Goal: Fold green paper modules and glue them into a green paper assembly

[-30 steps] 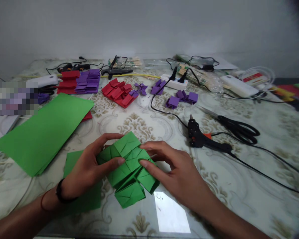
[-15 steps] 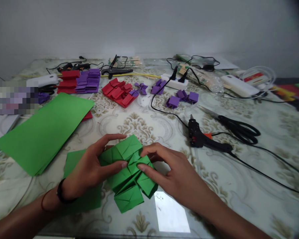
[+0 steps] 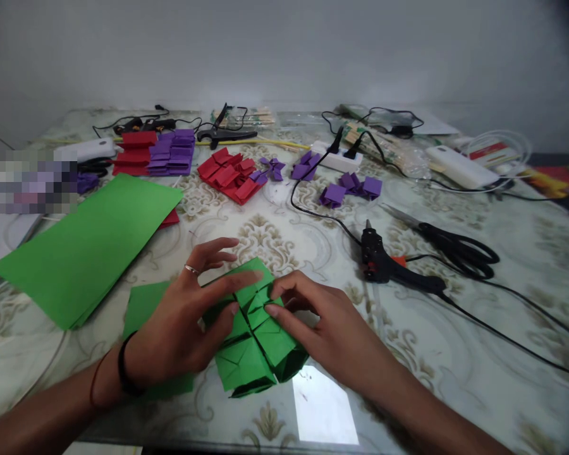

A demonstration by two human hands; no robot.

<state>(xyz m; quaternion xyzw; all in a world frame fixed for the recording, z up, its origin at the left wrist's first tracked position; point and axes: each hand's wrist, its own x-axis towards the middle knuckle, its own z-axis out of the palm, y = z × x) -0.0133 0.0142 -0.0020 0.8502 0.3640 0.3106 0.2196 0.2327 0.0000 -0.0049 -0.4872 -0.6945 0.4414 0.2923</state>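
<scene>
Left hand (image 3: pixel 175 322) spread and right hand (image 3: pixel 315 309) pinching its right side, the green folded paper (image 3: pixel 241 361) is held over the table (image 3: pixel 408 354), apparently mostly creased, with gaps between panels left unclosed.

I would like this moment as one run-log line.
left hand: spread over folded green paper piece | right hand: pinching that piece | right side: black plastic glue gun, black-handled metal scissors
</scene>
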